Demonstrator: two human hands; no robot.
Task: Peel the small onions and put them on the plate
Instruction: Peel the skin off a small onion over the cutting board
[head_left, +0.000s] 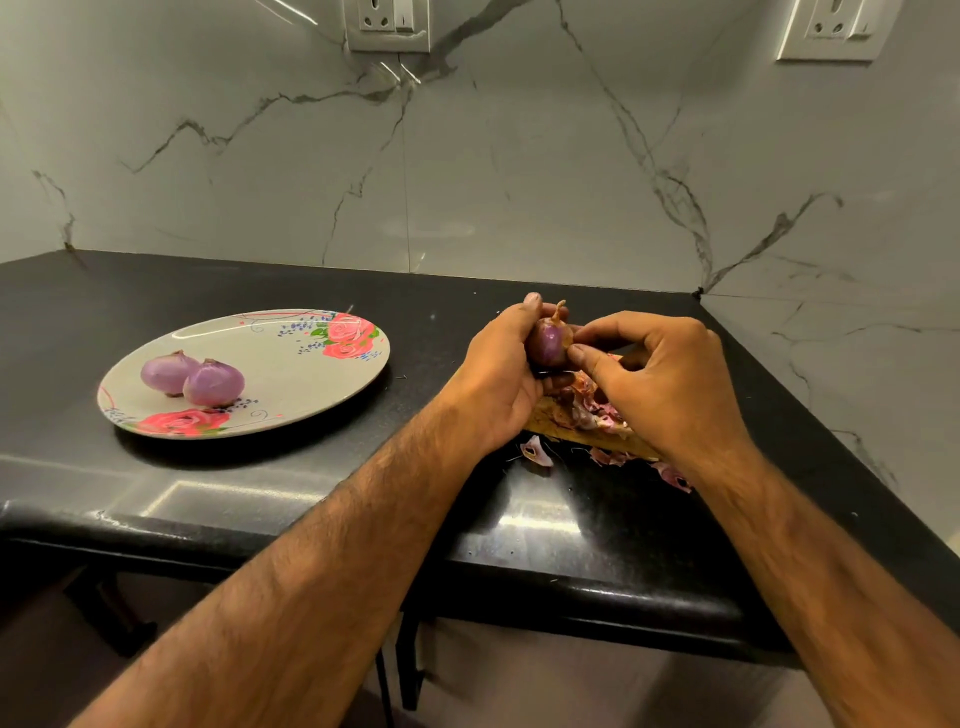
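My left hand grips a small purple onion with a dry stalk pointing up, held above the counter. My right hand pinches the onion's right side with thumb and fingertips. To the left lies a white plate with red rose prints, and two peeled onions sit touching on its left part. Under my hands lies a pile of pink and brown onion skins.
The black counter has a rounded front edge close to me and meets a marble wall behind and at the right. Loose skin scraps lie near the front. A wooden board is partly hidden under my hands.
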